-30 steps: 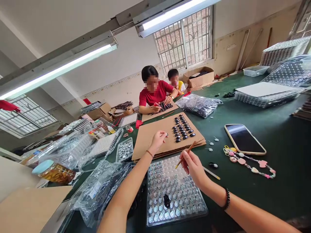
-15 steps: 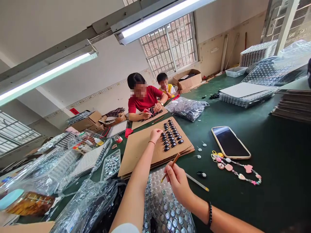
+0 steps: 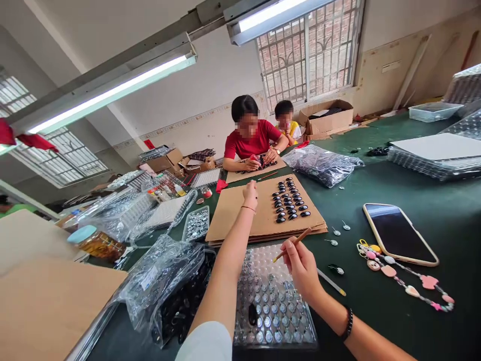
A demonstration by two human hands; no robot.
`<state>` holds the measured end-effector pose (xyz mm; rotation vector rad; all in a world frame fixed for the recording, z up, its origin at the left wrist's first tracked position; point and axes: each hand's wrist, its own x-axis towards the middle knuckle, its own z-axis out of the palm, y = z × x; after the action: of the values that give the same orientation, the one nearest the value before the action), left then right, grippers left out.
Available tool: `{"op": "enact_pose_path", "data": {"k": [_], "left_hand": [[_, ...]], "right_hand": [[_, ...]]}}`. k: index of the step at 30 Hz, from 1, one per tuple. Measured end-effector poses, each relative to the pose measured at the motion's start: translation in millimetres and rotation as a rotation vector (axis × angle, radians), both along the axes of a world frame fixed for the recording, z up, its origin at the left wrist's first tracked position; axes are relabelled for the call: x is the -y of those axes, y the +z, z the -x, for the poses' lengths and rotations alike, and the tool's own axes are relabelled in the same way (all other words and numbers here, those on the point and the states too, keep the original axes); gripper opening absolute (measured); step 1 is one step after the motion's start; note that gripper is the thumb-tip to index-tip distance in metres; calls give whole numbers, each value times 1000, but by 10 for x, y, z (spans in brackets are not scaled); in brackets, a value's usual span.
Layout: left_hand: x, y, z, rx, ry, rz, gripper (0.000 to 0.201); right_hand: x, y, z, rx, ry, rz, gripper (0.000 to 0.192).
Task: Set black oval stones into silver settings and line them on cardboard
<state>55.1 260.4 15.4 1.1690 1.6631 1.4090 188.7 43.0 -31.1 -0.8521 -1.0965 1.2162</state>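
Your right hand (image 3: 300, 265) pinched a wooden stick (image 3: 292, 244) pen-fashion above the blister tray (image 3: 274, 301); your left hand (image 3: 250, 194), fingers curled, contents unclear, reached over the cardboard sheet (image 3: 240, 215) beside the dark beads (image 3: 289, 203).

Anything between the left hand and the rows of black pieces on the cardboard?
Nothing visible. The left hand sits over bare cardboard sheet, and the black pieces lie just to its right with only open cardboard between. The right hand, holding a wooden stick, is nearer the camera, out of that gap.
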Motion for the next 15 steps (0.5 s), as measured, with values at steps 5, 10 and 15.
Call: {"op": "enact_pose_path", "data": {"k": [5, 10, 15], "left_hand": [[702, 101, 402, 490, 67, 93, 13], [1664, -126, 473, 854, -76, 84, 20], [2254, -254, 813, 1010, -122, 5, 12]], "right_hand": [[62, 38, -53, -41, -7, 74, 32], [88, -28, -61, 154, 32, -64, 30], [-113, 9, 183, 499, 115, -267, 35]]}}
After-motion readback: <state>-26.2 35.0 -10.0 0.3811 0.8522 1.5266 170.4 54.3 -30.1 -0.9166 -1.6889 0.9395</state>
